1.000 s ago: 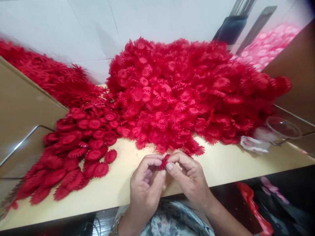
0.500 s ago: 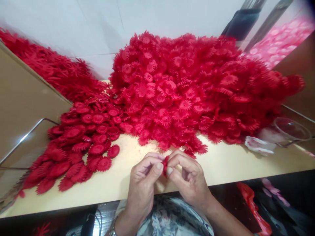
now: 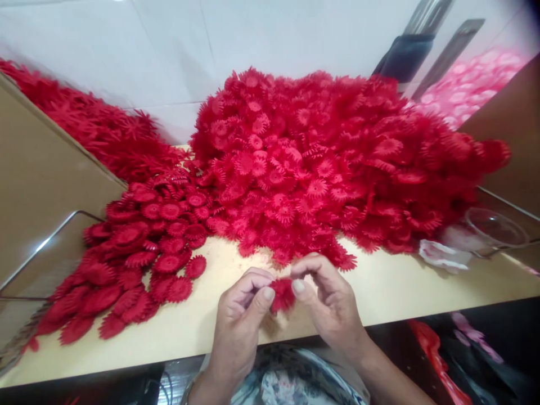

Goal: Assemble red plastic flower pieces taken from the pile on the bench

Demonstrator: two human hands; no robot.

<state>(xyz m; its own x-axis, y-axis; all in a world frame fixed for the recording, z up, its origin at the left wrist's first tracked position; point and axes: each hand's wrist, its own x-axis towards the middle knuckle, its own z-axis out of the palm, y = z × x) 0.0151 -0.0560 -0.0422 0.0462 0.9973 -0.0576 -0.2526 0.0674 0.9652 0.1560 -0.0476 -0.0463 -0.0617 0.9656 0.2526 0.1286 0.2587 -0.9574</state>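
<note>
The left hand [image 3: 242, 312] is pinching a red flower [image 3: 282, 297] at its left edge, the thumb pressing on the near side and the fingers curling behind. The right hand [image 3: 331, 304] is meeting the flower's opposite edge, with thumb and forefinger bending toward it; whether they are gripping it or only touching it, I cannot tell. The flower is hanging between both hands, just above the near part of the counter [image 3: 379, 287].

Behind the hands, a big heap [image 3: 278, 191] of red flowers is spreading across the counter and rising in front of the wall [image 3: 105, 45]. To the left, a smaller pile [image 3: 130, 239] of red discs with notched rims is lying beside a cardboard panel [image 3: 46, 157]. Beyond that panel, spiky red pieces [image 3: 97, 132] are lying heaped. At the right, a white wad [image 3: 445, 257] is resting near a clear cup [image 3: 498, 228], and pink pieces [image 3: 472, 84] are showing farther back.
</note>
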